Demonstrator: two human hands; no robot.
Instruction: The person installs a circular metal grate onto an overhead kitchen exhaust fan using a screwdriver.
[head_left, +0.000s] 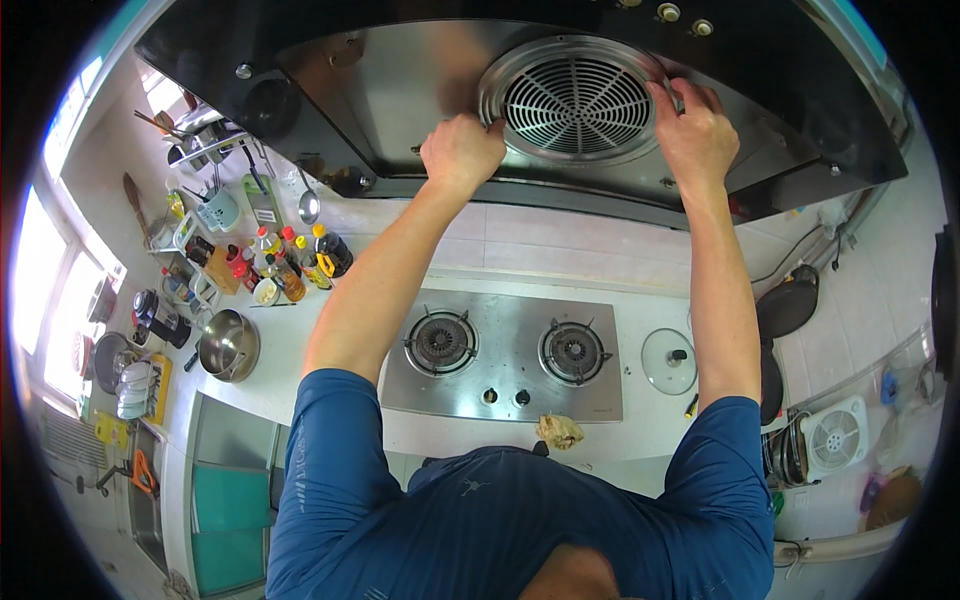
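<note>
A round metal grille (577, 98) sits in the underside of a steel and black range hood (400, 90) above the stove. My left hand (461, 148) grips the grille's left rim with closed fingers. My right hand (693, 128) holds the grille's right rim, fingers spread over its edge. Both arms reach up from the lower edge in blue sleeves.
Below is a steel two-burner gas hob (505, 352) on a white counter (310, 350). A crumpled rag (560, 431) lies at the front edge, a glass lid (669, 361) to the right. Sauce bottles (300, 262), a metal bowl (229, 345) and a kettle (158, 315) stand left; dark pans (787, 305) hang right.
</note>
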